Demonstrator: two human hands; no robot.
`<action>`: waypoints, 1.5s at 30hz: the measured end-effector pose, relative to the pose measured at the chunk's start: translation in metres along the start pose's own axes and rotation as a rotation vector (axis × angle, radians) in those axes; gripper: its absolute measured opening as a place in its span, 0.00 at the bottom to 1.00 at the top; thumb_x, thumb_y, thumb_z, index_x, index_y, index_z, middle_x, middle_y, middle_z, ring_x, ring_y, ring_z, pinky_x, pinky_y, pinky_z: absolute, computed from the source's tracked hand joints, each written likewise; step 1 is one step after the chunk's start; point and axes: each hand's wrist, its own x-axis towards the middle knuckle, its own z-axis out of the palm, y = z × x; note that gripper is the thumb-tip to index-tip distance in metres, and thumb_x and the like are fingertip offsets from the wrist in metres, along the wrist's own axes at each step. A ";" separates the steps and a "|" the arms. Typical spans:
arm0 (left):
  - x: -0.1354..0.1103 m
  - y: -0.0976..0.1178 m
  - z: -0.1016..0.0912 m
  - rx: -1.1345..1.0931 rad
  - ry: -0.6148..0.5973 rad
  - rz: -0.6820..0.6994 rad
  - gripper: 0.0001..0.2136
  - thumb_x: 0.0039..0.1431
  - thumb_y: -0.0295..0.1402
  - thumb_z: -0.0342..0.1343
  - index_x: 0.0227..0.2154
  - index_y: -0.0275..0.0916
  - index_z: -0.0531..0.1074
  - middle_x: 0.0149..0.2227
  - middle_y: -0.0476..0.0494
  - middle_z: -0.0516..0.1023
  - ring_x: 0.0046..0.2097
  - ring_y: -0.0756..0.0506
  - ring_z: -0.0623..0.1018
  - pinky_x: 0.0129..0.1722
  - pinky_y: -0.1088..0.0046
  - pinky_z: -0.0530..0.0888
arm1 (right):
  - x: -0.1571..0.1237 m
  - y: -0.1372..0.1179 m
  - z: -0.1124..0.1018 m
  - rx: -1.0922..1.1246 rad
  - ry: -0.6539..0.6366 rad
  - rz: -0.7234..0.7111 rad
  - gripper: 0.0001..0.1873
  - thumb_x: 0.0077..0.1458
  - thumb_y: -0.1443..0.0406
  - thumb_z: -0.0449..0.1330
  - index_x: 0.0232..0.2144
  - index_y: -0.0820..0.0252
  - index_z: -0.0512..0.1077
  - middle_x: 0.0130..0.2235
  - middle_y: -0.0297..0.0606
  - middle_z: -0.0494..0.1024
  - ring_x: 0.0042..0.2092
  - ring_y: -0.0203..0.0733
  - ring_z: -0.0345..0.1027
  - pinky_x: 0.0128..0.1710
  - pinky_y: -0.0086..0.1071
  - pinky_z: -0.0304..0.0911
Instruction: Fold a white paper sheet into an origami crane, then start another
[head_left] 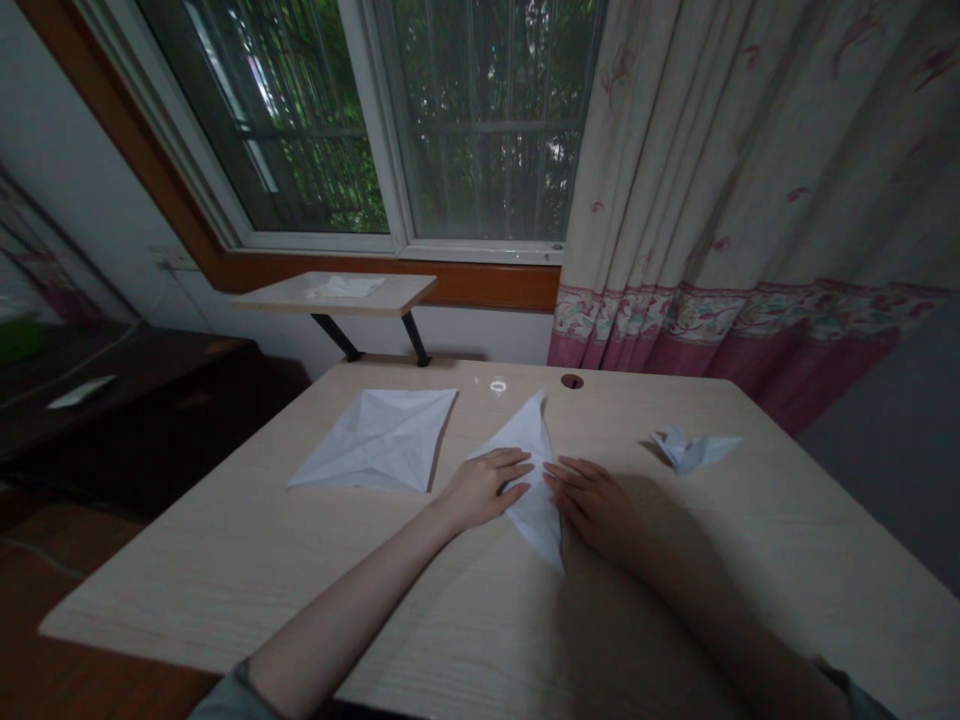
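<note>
A kite-shaped paper fold [525, 440] is laid on a pale wood-grain desk [225, 570], with one long point directed toward the body and the other away from it. Its middle is covered from both sides by two bare hands. The left hand [484, 488] is placed palm down against the fold's left side, with the fingers [510, 465] kept together and extended over the paper. The right hand [592, 505], largely in shadow, is laid flat against the fold's right side, with its fingertips [559, 475] on the paper's edge, almost meeting those of the left hand. Neither hand is closed: the paper is pressed from above, not pinched. Left of the fold, near the left hand, a creased square sheet of white paper [375, 440] is spread flat. Right of the fold, well apart from it, a small white paper crane [694, 450] is set. Beyond the fold, a round hole [572, 381] is cut near the desk's far edge, and a narrow side table [397, 295] is placed further back, under a window [375, 120]. Right of the window, a pink-bordered curtain [750, 180] is hung.
</note>
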 end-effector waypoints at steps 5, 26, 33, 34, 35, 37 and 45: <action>-0.001 -0.002 0.002 0.004 -0.016 -0.005 0.15 0.69 0.36 0.53 0.55 0.45 0.76 0.60 0.44 0.75 0.61 0.43 0.75 0.62 0.63 0.72 | 0.000 -0.001 -0.004 0.016 -0.037 0.025 0.21 0.66 0.63 0.55 0.59 0.57 0.73 0.57 0.43 0.78 0.62 0.51 0.68 0.63 0.52 0.63; 0.000 0.001 0.004 0.072 -0.005 -0.078 0.16 0.72 0.38 0.50 0.57 0.43 0.75 0.61 0.44 0.74 0.63 0.43 0.73 0.62 0.62 0.72 | -0.002 0.000 -0.007 0.117 0.004 -0.032 0.22 0.65 0.63 0.54 0.59 0.55 0.72 0.58 0.46 0.77 0.61 0.51 0.68 0.63 0.55 0.61; 0.002 0.004 0.001 0.179 -0.019 -0.117 0.18 0.74 0.39 0.46 0.58 0.41 0.73 0.64 0.38 0.71 0.63 0.40 0.73 0.63 0.54 0.69 | -0.003 -0.007 -0.015 0.179 0.150 0.062 0.12 0.66 0.63 0.51 0.45 0.56 0.74 0.44 0.44 0.80 0.48 0.48 0.74 0.52 0.45 0.69; 0.002 0.005 0.001 0.193 -0.022 -0.125 0.18 0.74 0.40 0.46 0.59 0.41 0.72 0.64 0.37 0.70 0.63 0.39 0.73 0.63 0.53 0.69 | -0.004 -0.008 -0.018 0.176 0.125 0.088 0.11 0.66 0.62 0.52 0.43 0.57 0.73 0.42 0.44 0.80 0.45 0.48 0.74 0.48 0.44 0.69; 0.002 0.004 0.001 0.204 -0.020 -0.134 0.19 0.74 0.40 0.45 0.59 0.40 0.72 0.64 0.37 0.69 0.63 0.39 0.73 0.62 0.52 0.68 | -0.004 -0.010 -0.020 0.164 0.094 0.114 0.09 0.65 0.61 0.53 0.41 0.57 0.72 0.40 0.43 0.79 0.42 0.47 0.73 0.45 0.42 0.69; 0.002 0.003 0.002 0.216 -0.001 -0.150 0.19 0.74 0.41 0.44 0.59 0.41 0.72 0.64 0.37 0.70 0.63 0.39 0.73 0.62 0.52 0.68 | -0.005 -0.014 -0.024 0.124 0.028 0.148 0.07 0.62 0.60 0.55 0.37 0.57 0.70 0.37 0.41 0.77 0.38 0.46 0.71 0.40 0.38 0.67; -0.001 -0.003 0.009 0.199 0.095 -0.160 0.20 0.74 0.43 0.43 0.58 0.41 0.74 0.63 0.37 0.72 0.61 0.38 0.74 0.60 0.55 0.71 | 0.002 -0.023 -0.032 -0.030 -0.140 0.221 0.06 0.51 0.69 0.58 0.33 0.56 0.69 0.33 0.39 0.77 0.33 0.44 0.70 0.35 0.34 0.60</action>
